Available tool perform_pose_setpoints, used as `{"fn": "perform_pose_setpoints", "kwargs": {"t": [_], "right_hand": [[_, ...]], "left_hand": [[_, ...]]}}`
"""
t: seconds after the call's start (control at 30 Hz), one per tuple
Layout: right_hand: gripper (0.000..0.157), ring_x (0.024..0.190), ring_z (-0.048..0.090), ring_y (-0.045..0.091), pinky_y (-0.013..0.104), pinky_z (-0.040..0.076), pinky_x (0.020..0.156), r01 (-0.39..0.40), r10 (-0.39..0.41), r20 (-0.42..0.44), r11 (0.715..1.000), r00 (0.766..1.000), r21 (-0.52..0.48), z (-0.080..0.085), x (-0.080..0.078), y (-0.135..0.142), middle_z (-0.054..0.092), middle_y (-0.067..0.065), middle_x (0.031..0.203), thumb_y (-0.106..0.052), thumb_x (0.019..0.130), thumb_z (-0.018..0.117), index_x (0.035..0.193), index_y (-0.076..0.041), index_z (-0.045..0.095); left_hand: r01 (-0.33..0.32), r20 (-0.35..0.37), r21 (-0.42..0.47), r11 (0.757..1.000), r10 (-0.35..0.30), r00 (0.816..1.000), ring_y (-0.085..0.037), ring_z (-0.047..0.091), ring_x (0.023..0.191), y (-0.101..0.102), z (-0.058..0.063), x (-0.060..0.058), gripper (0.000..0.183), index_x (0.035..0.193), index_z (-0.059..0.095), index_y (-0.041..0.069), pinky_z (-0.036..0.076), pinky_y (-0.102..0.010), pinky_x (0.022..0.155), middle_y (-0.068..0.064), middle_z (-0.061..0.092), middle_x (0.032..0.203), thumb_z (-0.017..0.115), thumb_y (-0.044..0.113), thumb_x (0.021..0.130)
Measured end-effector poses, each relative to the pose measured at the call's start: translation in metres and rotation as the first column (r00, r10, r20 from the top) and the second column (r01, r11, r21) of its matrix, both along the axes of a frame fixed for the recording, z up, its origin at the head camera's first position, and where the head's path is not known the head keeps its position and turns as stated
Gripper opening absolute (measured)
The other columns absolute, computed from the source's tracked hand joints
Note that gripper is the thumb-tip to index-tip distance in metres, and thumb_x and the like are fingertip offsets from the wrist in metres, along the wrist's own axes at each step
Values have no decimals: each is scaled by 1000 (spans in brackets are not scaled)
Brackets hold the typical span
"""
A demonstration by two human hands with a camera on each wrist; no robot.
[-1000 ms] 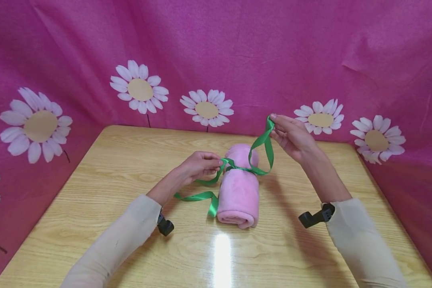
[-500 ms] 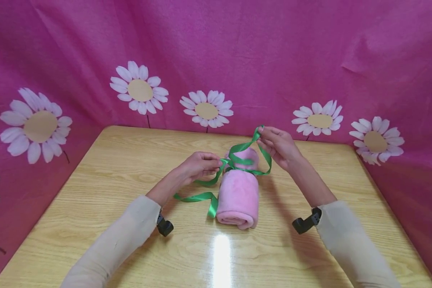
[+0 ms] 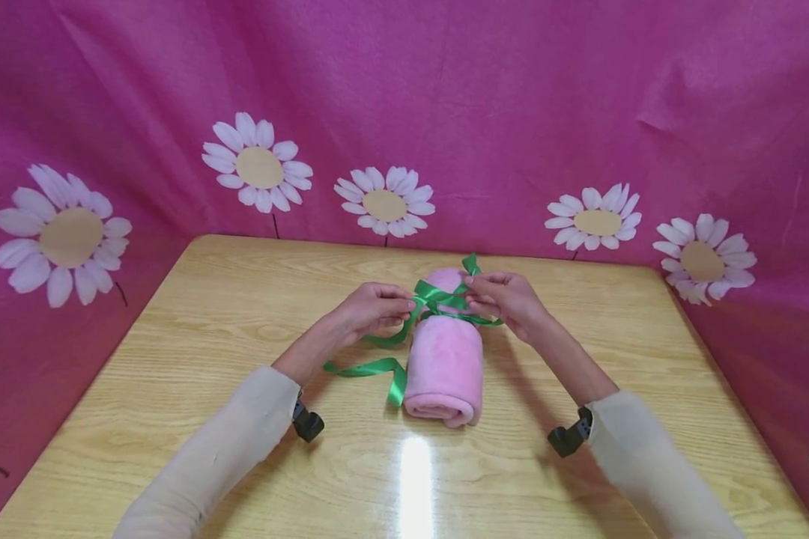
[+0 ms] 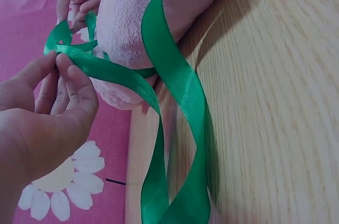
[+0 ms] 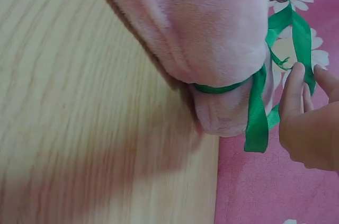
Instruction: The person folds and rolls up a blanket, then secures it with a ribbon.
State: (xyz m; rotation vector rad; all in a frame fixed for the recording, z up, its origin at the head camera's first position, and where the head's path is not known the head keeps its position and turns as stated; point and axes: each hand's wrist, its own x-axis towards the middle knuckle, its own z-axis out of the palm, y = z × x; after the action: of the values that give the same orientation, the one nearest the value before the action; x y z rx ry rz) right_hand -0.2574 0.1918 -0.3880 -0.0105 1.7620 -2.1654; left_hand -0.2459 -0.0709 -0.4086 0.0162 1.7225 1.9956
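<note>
A rolled pink fleece blanket (image 3: 443, 363) lies on the table, cinched around its far part by a green satin ribbon (image 3: 377, 367). On its left, my left hand (image 3: 369, 308) pinches the ribbon between thumb and fingertips, close to the knot. From there the ribbon (image 4: 183, 94) hangs in a long loop in the left wrist view. My right hand (image 3: 508, 301) pinches another stretch of ribbon over the blanket's far right side. The right wrist view has the fingertips of that hand (image 5: 312, 115) at the ribbon (image 5: 302, 44), and a cut end hanging beside the roll.
The light wooden table (image 3: 243, 449) carries a bright light reflection near its front. A magenta cloth (image 3: 485, 112) printed with white daisies surrounds the back and sides. Black wrist cameras (image 3: 308, 421) sit below both sleeves.
My right hand has come down and to the left, bringing its ribbon length in over the blanket near the knot. The left hand holds the ribbon in the same place.
</note>
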Motion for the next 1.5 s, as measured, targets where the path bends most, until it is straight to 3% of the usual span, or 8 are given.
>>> {"fn": "perform_pose_setpoints", "kwargs": {"t": [0.13,0.37,0.63,0.9,1.13,1.33,1.5], "right_hand": [[12,68,68,12,23,56,68,1,-1,1,998,1000,58,-4,0,-2,69,8,76,-7,96,66,85,-3,67],[18,61,67,11,22,56,62,7,-7,6,999,1000,41,-5,4,-5,67,7,70,-5,97,63,80,-4,65],[10,67,68,10,22,56,67,26,-26,-24,1000,999,15,-2,5,-17,69,7,72,-1,98,60,91,0,66],[8,72,69,12,23,56,70,46,-46,-27,999,999,-16,4,4,-36,70,9,77,-5,99,62,99,3,64],[5,75,70,13,24,56,75,59,-61,-38,998,997,-32,9,2,-48,70,9,83,-1,98,61,97,3,64],[6,76,69,13,31,56,80,56,-51,-68,996,996,66,13,6,-46,71,7,85,-4,97,64,99,1,65],[19,83,70,14,38,55,87,35,2,-204,983,979,179,14,12,-40,72,4,92,-8,96,67,108,6,66]], "left_hand": [[24,-39,-58,998,-26,999,-14,65,78,-1,-1,1,19,112,66,-8,53,-36,88,-4,69,83,66,3,95],[62,-76,-98,993,-70,995,-16,63,78,-3,-3,2,15,109,69,-6,52,-40,89,-4,69,84,64,3,97],[84,-83,-117,990,-94,992,-16,63,79,-2,-1,4,13,104,70,-3,50,-45,94,-6,68,85,68,7,95],[70,-83,-120,990,-81,993,-13,63,77,0,-2,6,13,104,70,-3,53,-36,85,-4,68,84,67,6,96],[45,-124,-104,994,-57,991,-14,63,77,3,-2,5,17,106,70,-6,54,-31,79,-5,68,83,69,6,94],[27,-164,-97,995,-43,986,-13,64,77,7,1,6,18,107,69,-6,52,-41,86,-5,69,84,69,7,94],[0,-218,-82,997,-17,976,-12,64,76,9,1,7,17,107,70,-6,52,-38,82,-5,69,81,68,6,94]]}}
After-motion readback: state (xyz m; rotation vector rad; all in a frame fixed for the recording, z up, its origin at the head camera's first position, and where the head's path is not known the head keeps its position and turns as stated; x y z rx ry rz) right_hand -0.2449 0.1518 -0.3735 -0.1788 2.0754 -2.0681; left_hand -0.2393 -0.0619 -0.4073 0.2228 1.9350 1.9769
